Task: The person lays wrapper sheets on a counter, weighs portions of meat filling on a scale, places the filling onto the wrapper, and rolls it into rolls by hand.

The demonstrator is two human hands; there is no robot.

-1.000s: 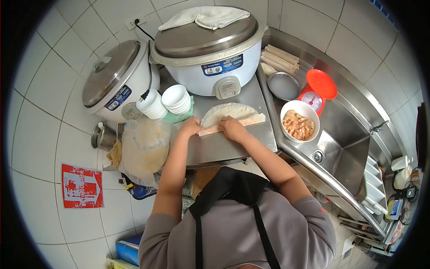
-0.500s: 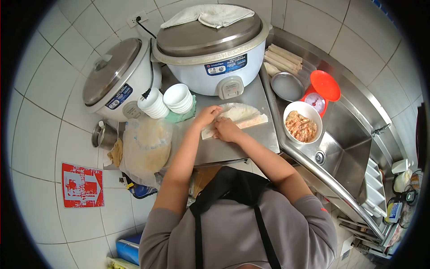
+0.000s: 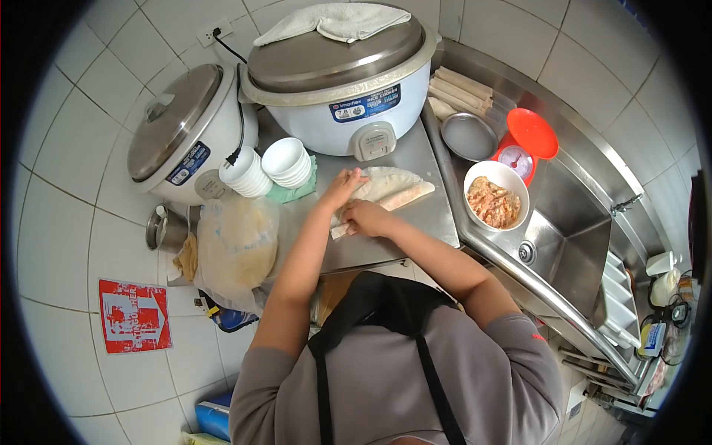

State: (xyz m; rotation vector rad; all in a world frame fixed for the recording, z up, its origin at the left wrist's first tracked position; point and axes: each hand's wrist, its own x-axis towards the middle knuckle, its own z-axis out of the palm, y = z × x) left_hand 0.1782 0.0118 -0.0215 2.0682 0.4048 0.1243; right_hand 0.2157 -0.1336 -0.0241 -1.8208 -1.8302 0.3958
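Note:
A pale round wrapper (image 3: 384,178) lies on the steel table (image 3: 356,254), its near edge folded over a strip of filling. My left hand (image 3: 342,188) rests on the wrapper's left part with its fingers stretched out. Beside it, my right hand (image 3: 366,218) has its fingers closed on the folded near edge, close to the left end. The fingertips of my right hand are partly hidden. To the right stands a white bowl (image 3: 495,196) of minced filling.
Two rice cookers (image 3: 311,107) stand behind. Stacked white bowls (image 3: 287,162) and a plastic bag (image 3: 239,245) are at the left. A metal dish (image 3: 469,136), finished rolls (image 3: 461,90), a red scale (image 3: 517,161) and a sink (image 3: 564,245) are at the right.
My left hand has moved from the wrapper's left end up onto its upper left part. My right hand has shifted left along the fold. The view has shifted slightly.

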